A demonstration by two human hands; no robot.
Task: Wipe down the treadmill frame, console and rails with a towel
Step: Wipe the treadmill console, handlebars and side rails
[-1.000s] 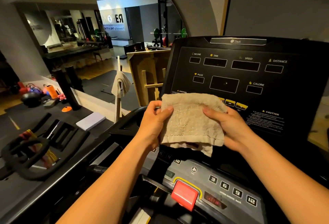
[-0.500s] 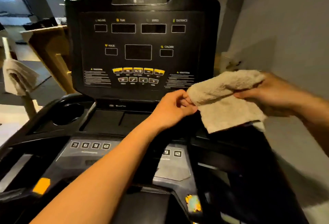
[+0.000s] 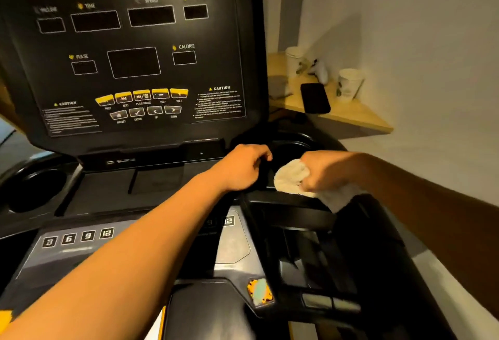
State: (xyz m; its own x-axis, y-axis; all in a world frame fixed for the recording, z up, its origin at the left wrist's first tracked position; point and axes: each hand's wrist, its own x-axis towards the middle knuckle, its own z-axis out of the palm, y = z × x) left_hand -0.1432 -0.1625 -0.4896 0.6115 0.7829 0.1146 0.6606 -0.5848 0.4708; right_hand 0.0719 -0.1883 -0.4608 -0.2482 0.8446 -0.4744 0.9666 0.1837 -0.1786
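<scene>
The towel [image 3: 293, 177], beige and bunched, is clamped in the right hand [image 3: 325, 171], whose fingers are closed tightly around it. It is pressed against the near rim of the right cup holder [image 3: 290, 150], at about 3 o'clock from the frame's centre, and a loose corner is draped toward 5 o'clock over the black rail [image 3: 297, 211] below.

The left hand [image 3: 240, 166] is laid on the tray just at 9 o'clock of the cup holder, knuckles up, fingers curled together over the holder's edge; whether anything is gripped under them cannot be told. The two hands are near each other but apart, with the towel between them.

The console [image 3: 129, 50] is seen upright at 12 o'clock, its dark display windows unlit, with labels for time, speed, distance, pulse and calorie, and a row of yellow buttons [image 3: 141, 95] beneath. A second cup holder [image 3: 32, 191] is seen at 9 o'clock. Numbered keys [image 3: 78, 237] marked 3, 6, 9 and 12 are set on the grey panel at 8 o'clock.

At 2 o'clock, beyond the treadmill, a wooden shelf [image 3: 359, 116] is fixed to the wall; two paper cups [image 3: 348, 84] and a dark phone [image 3: 314, 98] are placed on it.
</scene>
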